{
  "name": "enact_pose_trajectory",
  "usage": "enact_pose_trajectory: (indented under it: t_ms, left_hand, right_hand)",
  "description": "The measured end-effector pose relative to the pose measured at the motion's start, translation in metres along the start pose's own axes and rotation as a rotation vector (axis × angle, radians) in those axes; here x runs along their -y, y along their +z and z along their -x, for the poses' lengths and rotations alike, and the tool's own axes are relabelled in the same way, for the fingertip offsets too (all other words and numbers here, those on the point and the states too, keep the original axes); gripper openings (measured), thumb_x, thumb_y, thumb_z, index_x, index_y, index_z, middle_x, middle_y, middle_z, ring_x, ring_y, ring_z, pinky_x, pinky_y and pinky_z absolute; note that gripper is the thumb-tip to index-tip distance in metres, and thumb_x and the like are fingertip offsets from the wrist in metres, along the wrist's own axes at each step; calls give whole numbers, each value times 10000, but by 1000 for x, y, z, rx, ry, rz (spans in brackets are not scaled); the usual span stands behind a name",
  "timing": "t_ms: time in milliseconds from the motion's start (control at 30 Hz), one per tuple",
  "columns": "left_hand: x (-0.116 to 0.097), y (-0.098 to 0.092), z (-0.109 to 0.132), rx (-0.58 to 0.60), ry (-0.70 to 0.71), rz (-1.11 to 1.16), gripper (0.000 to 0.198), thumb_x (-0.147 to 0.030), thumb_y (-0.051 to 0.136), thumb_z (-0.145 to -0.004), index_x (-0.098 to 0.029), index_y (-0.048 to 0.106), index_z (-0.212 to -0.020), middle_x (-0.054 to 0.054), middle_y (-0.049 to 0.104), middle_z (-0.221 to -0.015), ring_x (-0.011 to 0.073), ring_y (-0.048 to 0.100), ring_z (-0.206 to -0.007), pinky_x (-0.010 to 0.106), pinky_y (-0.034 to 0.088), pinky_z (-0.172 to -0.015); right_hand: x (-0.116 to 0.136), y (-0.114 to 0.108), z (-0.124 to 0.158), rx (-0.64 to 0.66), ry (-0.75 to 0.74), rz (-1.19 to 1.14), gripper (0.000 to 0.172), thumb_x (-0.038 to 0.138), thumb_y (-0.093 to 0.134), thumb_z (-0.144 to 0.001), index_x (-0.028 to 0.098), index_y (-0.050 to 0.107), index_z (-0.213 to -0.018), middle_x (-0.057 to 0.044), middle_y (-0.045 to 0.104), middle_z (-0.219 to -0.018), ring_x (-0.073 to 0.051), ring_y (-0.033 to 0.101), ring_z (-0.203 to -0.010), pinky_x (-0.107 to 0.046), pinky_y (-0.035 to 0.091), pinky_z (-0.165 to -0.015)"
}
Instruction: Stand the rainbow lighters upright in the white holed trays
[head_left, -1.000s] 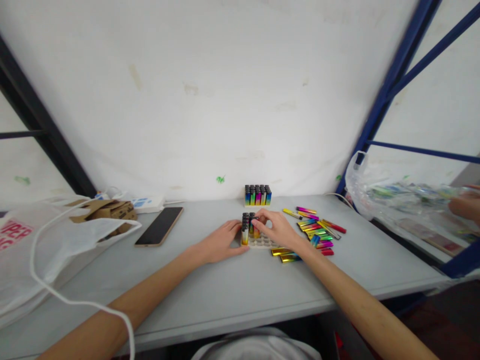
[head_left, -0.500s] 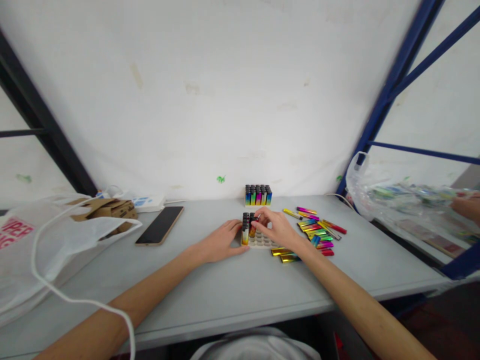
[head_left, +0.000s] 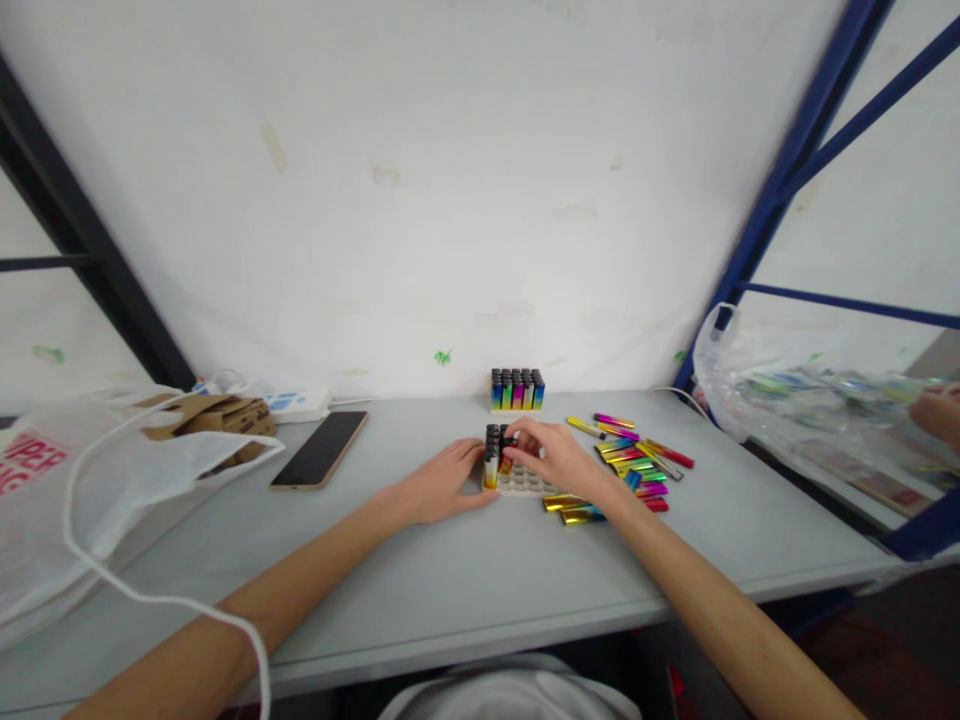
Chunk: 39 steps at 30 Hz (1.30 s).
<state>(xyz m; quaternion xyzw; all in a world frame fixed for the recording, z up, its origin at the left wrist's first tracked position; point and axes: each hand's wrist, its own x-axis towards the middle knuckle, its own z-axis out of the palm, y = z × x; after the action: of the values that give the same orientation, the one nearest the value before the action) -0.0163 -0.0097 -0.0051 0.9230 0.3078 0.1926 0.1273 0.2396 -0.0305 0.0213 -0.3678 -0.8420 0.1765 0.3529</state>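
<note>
So the tray (head_left: 527, 486) sits mid-surface (head_left: 450, 570), with a block of black-capped lighters standing in its 9 o'clock end and empty holes over the rest. The right hand (head_left: 556, 462) comes in from 4 o'clock. Its fingers (head_left: 525, 432) are pinched narrow on the top of one lighter (head_left: 508, 444), which stands upright at the edge of that block, right under the fingertips. Can't tell if it's fully seated in its hole.

The left hand (head_left: 442, 485) lies flat at the tray's 9 o'clock side, fingers loosely straight and touching the tray's edge, gripping nothing.

Around it:
- loose pile of rainbow lighters (head_left: 637, 465) at 3 o'clock of the tray, a couple of gold ones at 5 o'clock just beside the right wrist
- a full tray (head_left: 515, 390) at 12 o'clock by the wall
- phone (head_left: 320, 450) face up at 9 o'clock, well apart
- white bag (head_left: 90, 490) and cardboard box (head_left: 210, 418) further out that way
- clear plastic bag (head_left: 787, 400) far at 3 o'clock, with another person's hand (head_left: 937, 410) at it
</note>
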Motion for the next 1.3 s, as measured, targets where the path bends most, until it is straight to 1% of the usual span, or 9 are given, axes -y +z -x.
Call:
enact_pose_trajectory:
  t_ms: [233,400,500,633,800,933,1033,1167,1300]
  left_hand:
    - [2,1,0,-20,19,-3,610,-555,694,-975,-180,582,-1443,169,630,-1480,359,574,-1402,507,439,-1244]
    - [1,0,0,1,-5,1,610,-536,699,-972,-156,587,-1437,186,617,-1499,366,557,-1427,512,426,-1257]
    - [0,-1,-1,19,-20,-12,625,-545,689,-978,-139,579,-1441,198,601,-1513,366,547,-1438,508,413,-1266]
    - [1,-1,-1,19,-17,-15,617,-572,673,-981,-155,586,-1429,182,598,-1519,356,554,-1431,492,415,-1265]
    - [0,-2,-1,4,-15,-17,598,-585,671,-976,-178,602,-1408,166,623,-1487,359,579,-1401,490,444,-1239]
    - [-1,-2,-1,14,-20,-26,610,-583,663,-980,-170,586,-1423,173,614,-1493,355,575,-1402,494,444,-1238]
    - [0,-2,-1,1,-4,-17,608,-583,666,-979,-179,587,-1427,169,618,-1493,355,576,-1402,495,441,-1241]
    - [0,-1,-1,7,-14,-12,631,-589,671,-974,-160,589,-1429,187,615,-1501,370,571,-1412,507,438,-1246]
    - [0,0,-1,34,-30,-28,670,-587,670,-977,-129,567,-1454,214,595,-1522,372,548,-1441,508,413,-1267]
  right_hand:
    - [-4,-7,0,-178,-21,84,286,432,558,-1093,214,693,-1222,-54,751,-953,-191,701,-805,-311,547,-753]
    - [-4,-10,0,-80,-96,145,310,421,520,-1112,232,719,-1256,-90,742,-1144,-202,705,-907,-333,577,-835]
    - [-10,-16,-2,-169,-67,201,316,385,473,-1131,226,729,-1228,-91,755,-1122,-220,707,-982,-352,562,-908]
    - [-45,-40,3,-265,136,452,280,267,488,-1099,178,748,-1156,-133,752,-1115,-262,699,-1049,-393,525,-1004]
    - [-93,-67,22,-83,581,687,321,126,630,-973,135,746,-1272,-206,736,-1311,-309,690,-1207,-389,493,-1058]
    - [-103,-72,26,59,627,618,412,94,695,-915,170,732,-1317,-150,801,-1167,-286,732,-1101,-357,514,-980]
    - [-99,-69,22,51,582,588,311,97,701,-908,165,768,-1204,-155,798,-1133,-287,732,-1073,-379,523,-975]
    - [-87,-61,15,-109,345,338,219,171,657,-957,163,757,-1152,-151,768,-1153,-252,729,-1018,-419,551,-987]
    - [-64,-46,6,-288,256,-182,340,421,726,-933,192,717,-1184,-125,732,-1231,-199,713,-840,-394,615,-785]
